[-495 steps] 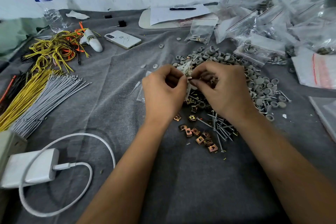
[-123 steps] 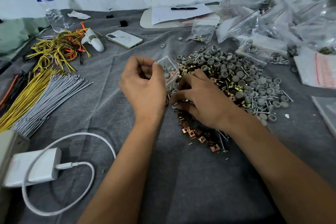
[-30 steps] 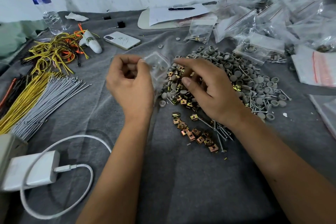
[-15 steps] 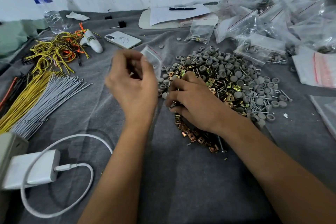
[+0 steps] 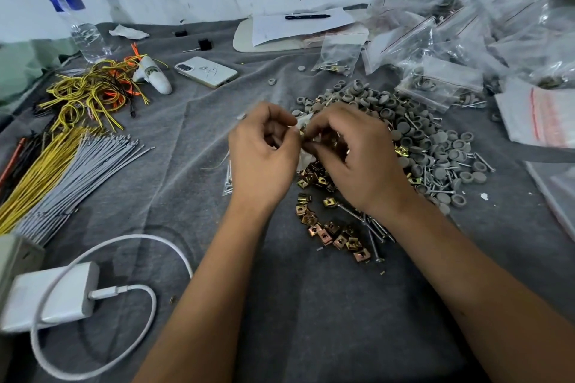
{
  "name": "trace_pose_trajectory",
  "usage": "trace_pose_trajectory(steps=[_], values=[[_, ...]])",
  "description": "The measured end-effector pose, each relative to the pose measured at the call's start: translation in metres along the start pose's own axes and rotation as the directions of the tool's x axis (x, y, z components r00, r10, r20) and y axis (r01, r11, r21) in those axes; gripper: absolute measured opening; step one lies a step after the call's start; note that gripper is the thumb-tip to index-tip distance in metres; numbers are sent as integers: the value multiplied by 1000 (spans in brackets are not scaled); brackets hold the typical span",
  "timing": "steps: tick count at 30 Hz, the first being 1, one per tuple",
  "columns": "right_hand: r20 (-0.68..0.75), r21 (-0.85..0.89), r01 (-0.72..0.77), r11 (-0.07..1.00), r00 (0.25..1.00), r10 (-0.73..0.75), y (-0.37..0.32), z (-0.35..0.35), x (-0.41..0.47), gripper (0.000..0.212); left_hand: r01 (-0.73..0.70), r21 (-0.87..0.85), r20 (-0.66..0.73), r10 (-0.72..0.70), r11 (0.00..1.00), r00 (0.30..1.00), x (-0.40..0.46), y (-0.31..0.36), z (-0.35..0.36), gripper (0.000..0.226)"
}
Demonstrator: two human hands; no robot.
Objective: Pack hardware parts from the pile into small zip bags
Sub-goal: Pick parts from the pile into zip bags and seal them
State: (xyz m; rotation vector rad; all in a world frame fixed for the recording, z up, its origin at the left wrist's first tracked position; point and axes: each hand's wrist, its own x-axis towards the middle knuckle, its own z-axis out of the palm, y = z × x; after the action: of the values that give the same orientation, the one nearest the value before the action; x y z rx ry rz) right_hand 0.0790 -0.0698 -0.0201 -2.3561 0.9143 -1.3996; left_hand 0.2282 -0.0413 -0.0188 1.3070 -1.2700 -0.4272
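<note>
The left hand [image 5: 263, 158] and the right hand [image 5: 357, 158] meet fingertip to fingertip above the near edge of the parts pile. Both have curled fingers pinching a small clear zip bag [image 5: 304, 134], which shows only as crumpled pale plastic in the gap between them. What the right fingertips carry into it is too blurred to tell.

Just under and beyond the right hand lies the pile of grey round caps [image 5: 429, 146], mixed with brass-coloured square clip nuts [image 5: 326, 233] that trail toward the person below the right wrist, and long screws [image 5: 373, 227] beside that wrist. A small bag of screws [image 5: 228, 179] lies flat on the grey cloth [image 5: 311, 305], touching the left hand's outer edge.

Farther right and beyond the pile is a heap of filled zip bags [image 5: 448, 81]. Left of the left hand lie bundles of grey and yellow wires [image 5: 65, 165], with a white phone [image 5: 207, 71] and a water bottle [image 5: 74, 15] beyond them. Near the left forearm sits a white charger with its cable [image 5: 56, 295].
</note>
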Motion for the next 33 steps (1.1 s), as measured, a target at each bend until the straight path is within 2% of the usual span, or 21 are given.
trace_pose_trajectory(steps=[5, 8, 13, 16, 19, 22, 24, 26, 29, 33], values=[[65, 1, -13, 1000, 998, 13, 4, 0, 0, 13, 16, -93, -12, -17, 996, 1000, 0, 1, 0, 10], [76, 17, 17, 1000, 997, -18, 3, 1, 0, 13, 16, -115, -53, -23, 993, 998, 0, 2, 0, 19], [103, 28, 36, 999, 994, -39, -2, 1, -2, 27, 35, -274, -151, -79, 961, 985, 2, 4, -1, 16], [53, 21, 11, 1000, 999, -12, -4, 2, -3, 24, 39, -333, -138, -90, 942, 986, 1, 5, -2, 17], [-12, 0, -19, 1000, 1000, 19, -4, 1, 0, 17, 28, -319, -123, -71, 947, 990, 0, 7, 0, 14], [-52, 23, -75, 997, 996, 76, -3, -3, 4, 13, 1, -227, -186, -44, 974, 982, 1, 5, -2, 7], [-27, 87, -114, 990, 993, 117, -2, -9, 8, 13, -9, -169, -231, -31, 985, 973, 0, 3, -4, 4], [32, 207, -147, 967, 989, 144, -2, -16, 14, 11, 25, -164, -243, -65, 986, 968, 1, 0, -5, 12], [64, 340, -113, 934, 993, 96, -9, -30, 28, 12, 99, -273, -144, -142, 957, 979, 4, -1, -7, 37], [19, 407, -76, 910, 997, 75, -25, -51, 52, 15, 155, -382, 126, -114, 911, 985, 3, 0, -6, 57]])
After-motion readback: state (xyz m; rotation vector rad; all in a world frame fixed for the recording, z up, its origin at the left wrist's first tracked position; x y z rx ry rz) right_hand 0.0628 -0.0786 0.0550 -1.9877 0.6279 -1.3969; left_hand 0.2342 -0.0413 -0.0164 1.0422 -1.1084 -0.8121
